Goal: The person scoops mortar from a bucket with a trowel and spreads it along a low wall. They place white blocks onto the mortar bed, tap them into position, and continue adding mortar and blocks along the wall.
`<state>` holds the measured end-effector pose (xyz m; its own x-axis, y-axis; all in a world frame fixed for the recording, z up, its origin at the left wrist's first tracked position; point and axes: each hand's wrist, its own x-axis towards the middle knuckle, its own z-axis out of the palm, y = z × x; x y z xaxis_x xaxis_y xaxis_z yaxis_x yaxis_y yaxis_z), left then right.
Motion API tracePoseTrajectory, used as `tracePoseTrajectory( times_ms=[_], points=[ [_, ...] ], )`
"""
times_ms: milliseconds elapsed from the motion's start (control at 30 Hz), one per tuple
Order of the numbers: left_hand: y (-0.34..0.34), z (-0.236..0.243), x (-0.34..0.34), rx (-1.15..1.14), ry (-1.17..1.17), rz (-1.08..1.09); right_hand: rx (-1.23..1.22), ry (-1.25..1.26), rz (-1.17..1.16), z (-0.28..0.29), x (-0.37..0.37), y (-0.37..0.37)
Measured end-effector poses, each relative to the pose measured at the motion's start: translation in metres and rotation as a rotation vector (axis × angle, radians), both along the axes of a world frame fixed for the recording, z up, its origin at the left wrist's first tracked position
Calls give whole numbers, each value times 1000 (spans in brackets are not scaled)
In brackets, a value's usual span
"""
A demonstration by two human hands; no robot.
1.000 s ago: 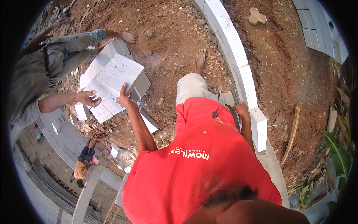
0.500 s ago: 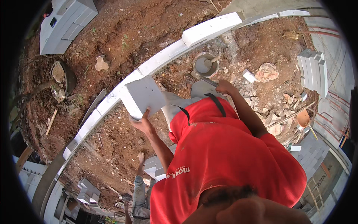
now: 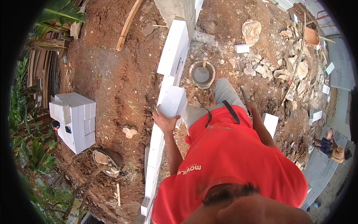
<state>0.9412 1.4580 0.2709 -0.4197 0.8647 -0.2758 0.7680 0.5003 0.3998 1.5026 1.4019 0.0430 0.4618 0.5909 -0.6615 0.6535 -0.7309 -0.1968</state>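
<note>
Left hand (image 3: 165, 121) has fingers and thumb around the near end of a pale block (image 3: 173, 101), by the low white wall (image 3: 156, 153); can't tell if those two touch. Over right, the right hand (image 3: 252, 107) is wrapped round a slim tool (image 3: 244, 95). Bit farther, roughly between them, there's a round bucket (image 3: 202, 86) with grey mix. Far right: some crumpled tan sack (image 3: 251, 32).

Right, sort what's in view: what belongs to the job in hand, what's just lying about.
Seemingly in use:
White block, in the left hand
Slim tool, in the right hand
Block wall
Bucket of grey material

Seemingly lying about:
Curved plank
Three-lobed slab
</note>
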Motion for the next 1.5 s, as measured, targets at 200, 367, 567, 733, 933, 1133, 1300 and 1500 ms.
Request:
tracePoseTrajectory(
  times_ms=[200,367,567,733,933,1133,1300,1500],
  points=[
    [35,-17,26,-92,10,-124,-247,104,-387,-34,16,-113],
    [85,-20,73,-136,69,-183,-284,180,-596,-5,25,-103],
    [138,-37,131,-133,61,-143,-252,212,-595,-13,106,-3],
    [187,-37,197,-164,89,-88,-258,320,-512,-7,193,116],
    [224,-45,258,-198,31,2,-151,567,-520,27,253,269],
    [302,-76,337,-282,-101,28,10,512,-407,-8,304,338],
    [394,-112,365,-224,-74,64,34,131,3,-19,314,409],
    [461,-108,392,-81,-50,150,101,64,106,62,314,553]
  ],
)
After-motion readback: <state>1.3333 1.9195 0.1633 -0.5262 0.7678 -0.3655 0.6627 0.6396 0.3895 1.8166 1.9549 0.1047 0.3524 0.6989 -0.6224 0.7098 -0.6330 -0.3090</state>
